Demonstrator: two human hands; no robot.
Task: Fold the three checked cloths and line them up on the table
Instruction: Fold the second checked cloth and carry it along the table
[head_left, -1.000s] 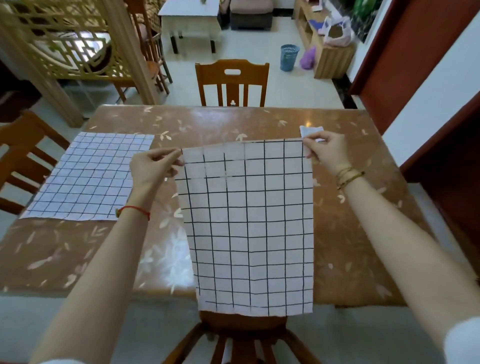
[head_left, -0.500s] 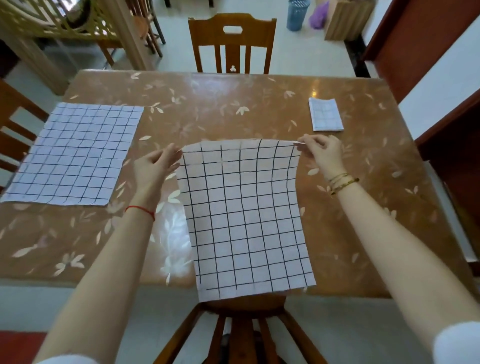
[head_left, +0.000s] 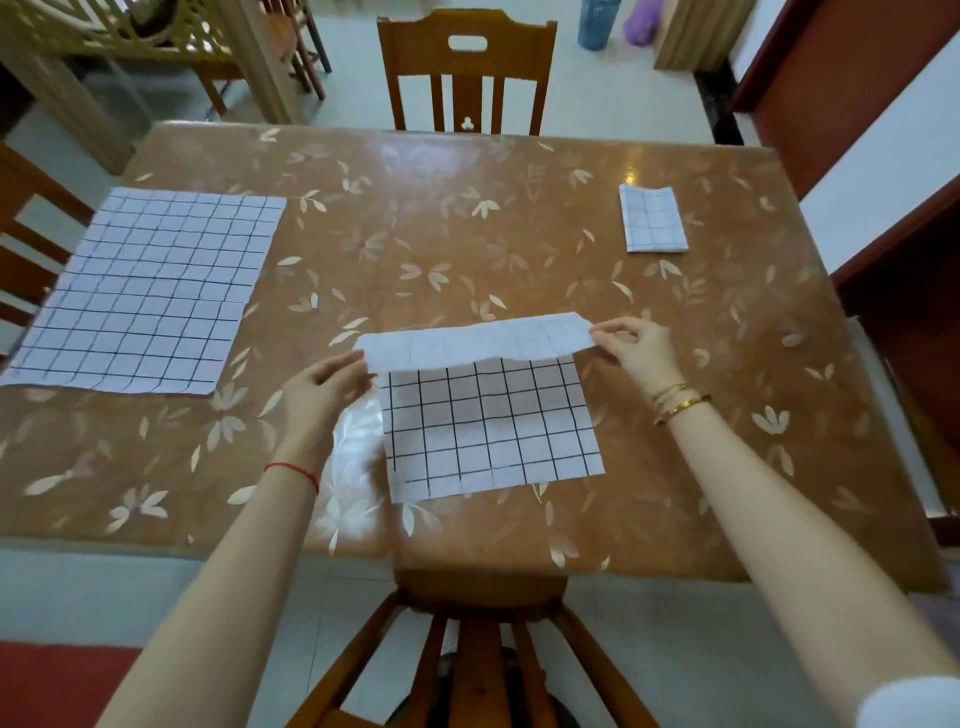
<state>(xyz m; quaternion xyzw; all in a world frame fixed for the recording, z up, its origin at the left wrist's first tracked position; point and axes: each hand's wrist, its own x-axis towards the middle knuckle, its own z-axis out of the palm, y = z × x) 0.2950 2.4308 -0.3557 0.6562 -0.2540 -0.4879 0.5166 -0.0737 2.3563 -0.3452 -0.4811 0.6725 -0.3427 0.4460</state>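
A white cloth with black checks (head_left: 488, 431) lies on the table's near middle, its far edge turned over toward me so the pale back shows as a strip. My left hand (head_left: 324, 389) pinches the strip's left corner and my right hand (head_left: 636, 348) pinches its right corner. A second checked cloth (head_left: 150, 286) lies flat and unfolded at the left of the table. A third, folded into a small rectangle (head_left: 652, 219), sits at the far right.
The brown table (head_left: 467, 234) has a glossy leaf-patterned cover. Wooden chairs stand at the far side (head_left: 465, 73), at the left edge (head_left: 26, 244) and directly below me (head_left: 478, 639). A dark wooden cabinet (head_left: 914, 322) stands close on the right.
The cloth hung down over the table's near edge from both hands. It now lies on the table, and both hands have brought its far edge over toward me.
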